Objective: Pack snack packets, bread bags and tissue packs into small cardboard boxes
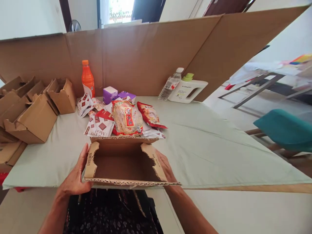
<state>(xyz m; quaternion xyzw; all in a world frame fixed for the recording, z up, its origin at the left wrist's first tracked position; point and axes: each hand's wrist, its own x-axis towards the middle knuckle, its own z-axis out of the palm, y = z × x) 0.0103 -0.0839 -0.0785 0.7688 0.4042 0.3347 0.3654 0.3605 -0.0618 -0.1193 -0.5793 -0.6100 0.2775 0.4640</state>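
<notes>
An open cardboard box [117,185] with nothing inside stands at the table's front edge, its top flaps folded out. My left hand [77,175] grips its left side, thumb at the near corner and fingers along the wall. My right hand [167,167] holds the right side, with part of its fingers hidden behind the flap. Just beyond the box lies a pile of snack packets: a clear and red bag of crackers [127,118], a red packet [149,115] and a white packet with brown squares [99,126]. Two purple packages [110,95] sit behind them.
Several open cardboard boxes [36,120] crowd the table's left side. An orange bottle [87,78], a clear water bottle [170,85] and a white jug [186,91] stand along the tall cardboard wall [136,55]. A teal chair [284,130] is off to the right.
</notes>
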